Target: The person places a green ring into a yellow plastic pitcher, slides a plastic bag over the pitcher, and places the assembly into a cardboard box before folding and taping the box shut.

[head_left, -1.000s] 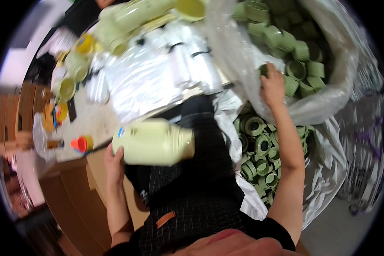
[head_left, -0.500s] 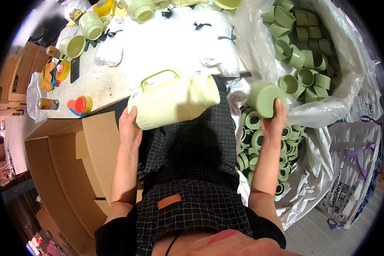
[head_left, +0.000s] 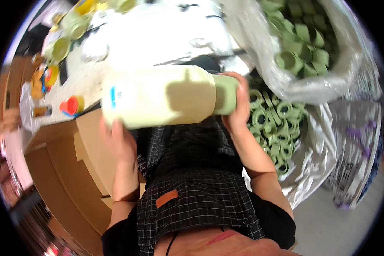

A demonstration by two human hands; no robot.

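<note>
A pale yellow-green thermos jug (head_left: 153,98) lies sideways in the air over my lap, its base to the left and a small blue mark near that end. My left hand (head_left: 120,143), blurred by motion, holds it at the base from below. On the jug's right end sits a darker green cup lid (head_left: 225,94), and my right hand (head_left: 241,104) is closed round its outer end. The jug's handle does not show from this side. Whether the lid is fully seated cannot be made out.
An open cardboard box (head_left: 64,170) stands at the left, below the worktable (head_left: 79,81). White wrapped bundles (head_left: 158,34) cover much of the tabletop. To the right, a clear plastic bag (head_left: 281,87) contains green cups, with green rings (head_left: 271,123) in a white sack (head_left: 315,158) below.
My right hand has brought the cup lid leftward onto the jug's mouth. The jug has risen toward me and rolled, so its handle no longer shows. The whole view has shifted slightly.
</note>
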